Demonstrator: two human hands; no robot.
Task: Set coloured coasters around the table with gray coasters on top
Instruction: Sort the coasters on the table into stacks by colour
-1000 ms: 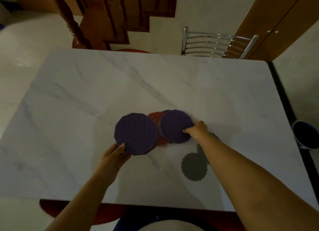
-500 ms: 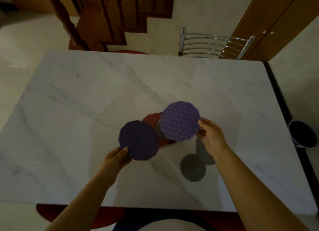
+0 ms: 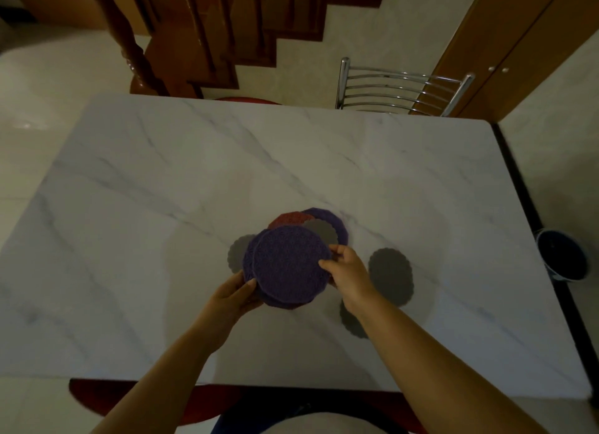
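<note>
Left hand, right hand grip purple coasters; red coaster (half-hidden).

Glossy marble-look table, rough woven purple coasters, matt gray coasters, chrome chair.

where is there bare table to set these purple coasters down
Bare: the far half of the table toward the chair, and the left side beyond the left gray coaster. Crowded: the centre, where the left hand and right hand hold purple coasters by the red coaster, and around the right gray coaster.
</note>
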